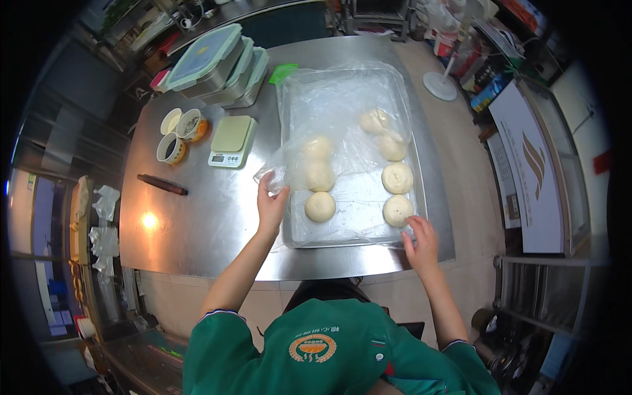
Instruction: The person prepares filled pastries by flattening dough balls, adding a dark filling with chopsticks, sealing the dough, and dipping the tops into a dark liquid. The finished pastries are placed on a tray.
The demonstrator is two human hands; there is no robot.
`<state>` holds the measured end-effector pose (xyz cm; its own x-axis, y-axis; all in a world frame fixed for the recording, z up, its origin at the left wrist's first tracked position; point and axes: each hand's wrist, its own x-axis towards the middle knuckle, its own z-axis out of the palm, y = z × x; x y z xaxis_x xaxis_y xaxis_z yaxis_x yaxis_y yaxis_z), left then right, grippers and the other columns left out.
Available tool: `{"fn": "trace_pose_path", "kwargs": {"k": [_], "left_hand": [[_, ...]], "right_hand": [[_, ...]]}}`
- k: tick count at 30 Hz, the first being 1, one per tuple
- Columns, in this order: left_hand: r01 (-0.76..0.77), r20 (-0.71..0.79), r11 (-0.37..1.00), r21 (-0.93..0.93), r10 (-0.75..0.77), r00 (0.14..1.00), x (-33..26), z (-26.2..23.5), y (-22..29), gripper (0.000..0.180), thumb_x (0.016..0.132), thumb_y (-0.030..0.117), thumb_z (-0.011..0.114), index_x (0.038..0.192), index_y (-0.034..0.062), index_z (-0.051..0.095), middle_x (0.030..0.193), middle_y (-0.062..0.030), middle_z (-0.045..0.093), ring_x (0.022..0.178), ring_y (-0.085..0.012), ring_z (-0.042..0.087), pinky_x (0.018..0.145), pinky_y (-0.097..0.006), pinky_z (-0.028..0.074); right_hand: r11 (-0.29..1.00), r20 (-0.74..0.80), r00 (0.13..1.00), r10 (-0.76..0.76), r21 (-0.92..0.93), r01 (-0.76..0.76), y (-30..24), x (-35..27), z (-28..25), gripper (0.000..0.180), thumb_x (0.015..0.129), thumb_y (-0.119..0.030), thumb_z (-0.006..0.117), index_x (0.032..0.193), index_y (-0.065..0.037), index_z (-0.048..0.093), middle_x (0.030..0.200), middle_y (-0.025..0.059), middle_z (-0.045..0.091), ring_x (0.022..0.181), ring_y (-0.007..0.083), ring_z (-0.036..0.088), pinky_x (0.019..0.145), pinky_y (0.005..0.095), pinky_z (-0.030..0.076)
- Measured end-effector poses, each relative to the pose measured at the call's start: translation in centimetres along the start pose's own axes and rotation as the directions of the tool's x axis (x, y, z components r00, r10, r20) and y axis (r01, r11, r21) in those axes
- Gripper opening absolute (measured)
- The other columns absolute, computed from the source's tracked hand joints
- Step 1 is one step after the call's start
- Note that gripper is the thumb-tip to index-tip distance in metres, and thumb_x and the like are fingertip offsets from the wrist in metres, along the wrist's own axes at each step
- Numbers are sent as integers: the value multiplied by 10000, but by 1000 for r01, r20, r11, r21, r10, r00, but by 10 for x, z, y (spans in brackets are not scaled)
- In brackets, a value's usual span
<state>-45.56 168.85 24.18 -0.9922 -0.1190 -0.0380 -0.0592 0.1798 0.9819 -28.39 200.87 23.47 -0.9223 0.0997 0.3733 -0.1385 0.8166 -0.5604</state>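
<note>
A metal tray (420, 197) holds two columns of pale round dough balls, several in all. Clear plastic film (316, 99) lies over the tray's far part and covers some of them. My left hand (271, 207) is at the tray's left edge, thumb and fingers closed on a bunched edge of the film. The front-left dough ball (320, 207) sits to the right of this hand. My right hand (422, 247) is at the front right corner of the tray, thumb and fingers apart. Its fingertips are beside the front-right dough ball (397, 210); whether they touch it or film, I cannot tell.
The tray lies on a steel table (204, 227). To its left are a kitchen scale (232, 141), small cups (171, 149), and a dark rolling pin (162, 185). Stacked lidded containers (207, 59) stand at the back left. A green piece (283, 72) lies by the tray's far left corner.
</note>
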Motion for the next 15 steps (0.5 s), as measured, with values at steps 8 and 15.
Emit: {"fn": "trace_pose_path", "kwargs": {"k": [8, 15], "left_hand": [[-334, 214, 939, -81, 344, 914, 72, 96, 52, 311, 874, 154, 627, 1145, 14, 563, 1293, -134, 511, 1151, -222, 531, 946, -333, 442], [-865, 607, 415, 282, 622, 495, 51, -5, 49, 114, 794, 108, 676, 867, 43, 618, 1340, -127, 481, 1247, -328, 445, 1028, -427, 371]], "right_hand": [[948, 112, 962, -250, 228, 220, -66, 12, 74, 379, 753, -91, 696, 1112, -29, 592, 1184, 156, 544, 1032, 349, 528, 888, 428, 425], [950, 127, 975, -181, 278, 140, -110, 40, 104, 278, 782, -58, 658, 1055, -19, 625, 1175, 156, 554, 1036, 320, 552, 883, 395, 460]]}}
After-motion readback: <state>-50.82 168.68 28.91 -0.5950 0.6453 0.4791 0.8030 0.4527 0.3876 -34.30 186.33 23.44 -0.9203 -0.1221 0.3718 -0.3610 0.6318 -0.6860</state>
